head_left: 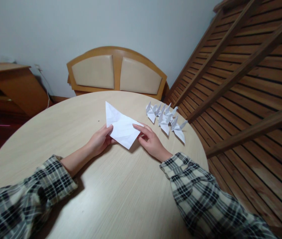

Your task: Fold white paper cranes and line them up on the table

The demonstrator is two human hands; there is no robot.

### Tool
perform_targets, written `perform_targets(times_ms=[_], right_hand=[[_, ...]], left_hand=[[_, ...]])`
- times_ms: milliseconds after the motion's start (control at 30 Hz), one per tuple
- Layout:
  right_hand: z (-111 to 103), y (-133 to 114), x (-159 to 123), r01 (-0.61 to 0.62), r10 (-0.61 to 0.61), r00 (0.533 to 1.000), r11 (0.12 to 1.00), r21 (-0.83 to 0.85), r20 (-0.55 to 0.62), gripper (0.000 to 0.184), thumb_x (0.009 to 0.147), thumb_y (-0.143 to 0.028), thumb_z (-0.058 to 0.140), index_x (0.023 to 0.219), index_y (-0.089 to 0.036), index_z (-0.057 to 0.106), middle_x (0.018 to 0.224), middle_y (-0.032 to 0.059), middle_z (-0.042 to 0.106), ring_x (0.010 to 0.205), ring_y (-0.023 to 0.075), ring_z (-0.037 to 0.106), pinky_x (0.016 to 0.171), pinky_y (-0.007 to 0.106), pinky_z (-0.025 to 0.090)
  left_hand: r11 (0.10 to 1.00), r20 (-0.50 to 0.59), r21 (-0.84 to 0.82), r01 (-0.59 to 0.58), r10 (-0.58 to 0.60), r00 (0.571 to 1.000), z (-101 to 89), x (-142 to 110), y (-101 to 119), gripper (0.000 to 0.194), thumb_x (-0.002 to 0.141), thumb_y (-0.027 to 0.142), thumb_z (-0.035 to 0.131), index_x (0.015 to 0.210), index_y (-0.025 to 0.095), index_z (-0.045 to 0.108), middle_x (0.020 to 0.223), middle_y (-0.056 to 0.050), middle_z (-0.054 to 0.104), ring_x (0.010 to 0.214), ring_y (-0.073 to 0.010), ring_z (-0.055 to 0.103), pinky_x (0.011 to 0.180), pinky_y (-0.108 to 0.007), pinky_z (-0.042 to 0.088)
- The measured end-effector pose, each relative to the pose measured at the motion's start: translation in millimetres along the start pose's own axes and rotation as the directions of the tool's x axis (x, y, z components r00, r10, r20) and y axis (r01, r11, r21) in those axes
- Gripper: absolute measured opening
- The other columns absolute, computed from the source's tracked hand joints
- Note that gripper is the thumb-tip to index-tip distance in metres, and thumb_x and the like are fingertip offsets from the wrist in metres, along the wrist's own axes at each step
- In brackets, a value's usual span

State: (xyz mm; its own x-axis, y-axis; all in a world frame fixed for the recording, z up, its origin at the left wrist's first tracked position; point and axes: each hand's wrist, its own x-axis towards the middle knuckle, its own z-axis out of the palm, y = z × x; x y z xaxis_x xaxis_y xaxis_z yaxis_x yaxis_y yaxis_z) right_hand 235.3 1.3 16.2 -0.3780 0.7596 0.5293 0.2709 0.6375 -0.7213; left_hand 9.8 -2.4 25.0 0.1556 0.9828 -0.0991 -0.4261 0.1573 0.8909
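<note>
A white sheet of paper [121, 126], folded into a triangle-like shape, lies on the round pale wooden table [81, 132]. My left hand [99, 141] pinches its left edge, thumb on top and fingers under it. My right hand [150, 141] holds the right edge the same way, its fingers partly beneath the sheet. The sheet's far corner lifts a little off the table. Both sleeves are plaid.
Several finished white paper cranes [167, 121] stand in a row to the right of the sheet, near the table's right edge. A wooden chair with padded back [117, 73] stands behind the table. A slatted wooden frame [242, 83] leans at right, a wooden cabinet [13, 86] at left.
</note>
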Motion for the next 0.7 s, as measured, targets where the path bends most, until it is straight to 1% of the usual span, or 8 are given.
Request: perform_targets(times_ms=[67,167,300,433,600,700], right_hand=[[-0.7,0.1,0.2,-0.003,0.003,1.0,1.0,-0.016,-0.003,0.055,0.079,-0.001,0.051,0.124,-0.03,0.063,0.133,0.0069,0.054,0.123,0.0199,0.052,0.094,0.037,0.052],[-0.9,0.2,0.2,-0.034,0.034,0.999,0.999,-0.023,-0.005,0.048,0.079,-0.004,0.056,0.118,-0.029,0.067,0.125,0.0067,0.06,0.117,0.0197,0.056,0.092,0.037,0.053],[-0.6,-0.1,0.1,-0.063,0.063,0.998,0.998,0.001,-0.007,0.043,0.078,-0.007,0.06,0.114,-0.028,0.07,0.126,0.0078,0.059,0.115,0.0197,0.058,0.091,0.038,0.052],[-0.5,-0.1,0.3,-0.099,0.097,0.995,0.992,0.08,0.028,0.039,0.079,-0.01,0.062,0.113,-0.026,0.071,0.131,0.0091,0.055,0.116,0.0196,0.056,0.093,0.038,0.051],[-0.6,1.9,1.4,-0.123,0.118,0.992,0.983,0.138,0.05,0.03,0.083,-0.015,0.062,0.108,-0.027,0.072,0.12,0.0073,0.061,0.108,0.0187,0.059,0.095,0.042,0.049],[-1.0,3.1,2.2,-0.132,0.126,0.991,0.975,0.179,0.041,0.024,0.083,-0.018,0.063,0.103,-0.027,0.074,0.119,0.0073,0.06,0.11,0.0188,0.058,0.098,0.042,0.048]], left_hand=[[1.0,0.019,0.001,-0.005,0.005,1.0,-2.1,0.3,-1.0,0.03,0.092,0.022,0.051,0.121,0.016,0.054,0.115,-0.013,0.066,0.087,-0.0215,0.067,0.069,-0.032,0.061],[1.0,0.04,-0.004,-0.004,0.004,0.999,-5.6,1.7,-3.2,0.032,0.092,0.024,0.054,0.122,0.016,0.054,0.114,-0.013,0.066,0.09,-0.0229,0.067,0.072,-0.033,0.06],[1.0,0.035,-0.007,0.002,-0.001,0.999,-7.5,3.2,-4.3,0.031,0.091,0.025,0.054,0.122,0.016,0.054,0.113,-0.012,0.067,0.089,-0.0224,0.067,0.071,-0.032,0.06],[1.0,0.034,-0.021,0.006,-0.005,0.999,-6.0,3.1,-3.1,0.031,0.091,0.026,0.056,0.12,0.017,0.054,0.111,-0.012,0.068,0.086,-0.0212,0.067,0.068,-0.029,0.059],[1.0,0.038,-0.028,0.014,-0.013,0.999,-4.9,2.5,-2.7,0.031,0.092,0.026,0.054,0.121,0.017,0.053,0.11,-0.012,0.068,0.084,-0.0208,0.068,0.068,-0.031,0.06],[1.0,0.052,-0.019,0.02,-0.019,0.998,-5.1,2.1,-2.8,0.03,0.092,0.026,0.053,0.121,0.016,0.053,0.109,-0.013,0.068,0.083,-0.0215,0.069,0.069,-0.033,0.061]])
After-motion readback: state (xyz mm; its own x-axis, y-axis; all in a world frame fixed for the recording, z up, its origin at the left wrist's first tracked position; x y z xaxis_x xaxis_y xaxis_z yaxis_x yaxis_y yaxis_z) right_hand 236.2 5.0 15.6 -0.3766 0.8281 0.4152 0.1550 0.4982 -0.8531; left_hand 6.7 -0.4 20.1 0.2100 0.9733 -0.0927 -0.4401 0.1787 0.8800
